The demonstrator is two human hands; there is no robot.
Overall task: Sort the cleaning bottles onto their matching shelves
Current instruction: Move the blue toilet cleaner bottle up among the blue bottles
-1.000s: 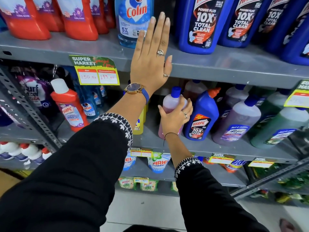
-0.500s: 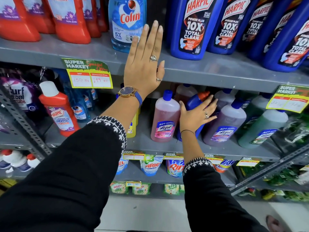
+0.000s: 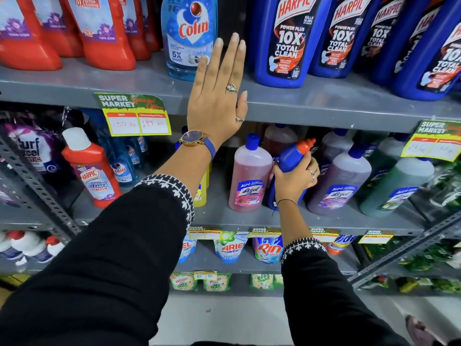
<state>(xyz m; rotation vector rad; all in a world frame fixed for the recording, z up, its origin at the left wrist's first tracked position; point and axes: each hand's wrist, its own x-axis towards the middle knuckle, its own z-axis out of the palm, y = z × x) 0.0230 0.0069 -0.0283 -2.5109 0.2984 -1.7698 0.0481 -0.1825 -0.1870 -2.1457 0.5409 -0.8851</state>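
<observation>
My right hand (image 3: 294, 181) grips a small blue Harpic bottle (image 3: 293, 156) with an orange cap, on the middle shelf (image 3: 249, 218) between a pink Lizol bottle (image 3: 249, 176) and a purple Lizol bottle (image 3: 339, 181). My left hand (image 3: 217, 96) lies flat and open against the edge of the upper shelf (image 3: 324, 106), in front of a blue Colin bottle (image 3: 185, 36). Large blue Harpic bottles (image 3: 287, 38) stand on the upper shelf to the right.
Red Harpic bottles (image 3: 99, 31) fill the upper shelf's left. A single red Harpic bathroom cleaner (image 3: 92, 171) stands on the middle shelf's left by small Colin bottles (image 3: 122, 166). A green Lizol bottle (image 3: 396, 188) is at the right. Detergent pouches (image 3: 232, 245) hang below.
My right hand left the pink Lizol bottle, moved right and closed around the small blue Harpic bottle. My left hand stayed on the upper shelf edge.
</observation>
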